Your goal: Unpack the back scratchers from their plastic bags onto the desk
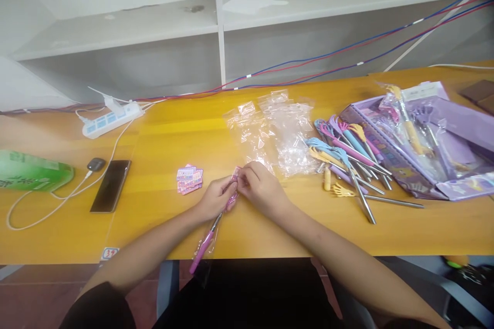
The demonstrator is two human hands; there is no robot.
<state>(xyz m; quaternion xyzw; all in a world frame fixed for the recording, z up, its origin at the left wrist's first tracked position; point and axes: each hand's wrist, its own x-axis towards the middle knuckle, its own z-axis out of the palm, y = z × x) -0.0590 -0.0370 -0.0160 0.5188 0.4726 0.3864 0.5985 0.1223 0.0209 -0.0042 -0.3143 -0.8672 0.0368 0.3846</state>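
A pink back scratcher (203,250) with a metal rod lies slanted inside a clear plastic bag (210,239), its handle end past the table's front edge. My left hand (215,197) is closed round the bagged scratcher near its head. At the top of the bag, my right hand (258,185) pinches with thumb and fingers, close to a small pink printed card (236,171). Whether that card is inside the bag, I cannot tell. To the left of my hands is a small pile of pink and purple cards (189,179). Clear bags (290,136) lie spread beyond my right hand.
Several coloured back scratchers (351,151) are heaped at the right, beside an open purple box (405,177) holding bagged ones. A phone (110,186), a charging cable, a green packet (33,170) and a power strip (112,120) occupy the left. White shelving (219,25) stands behind.
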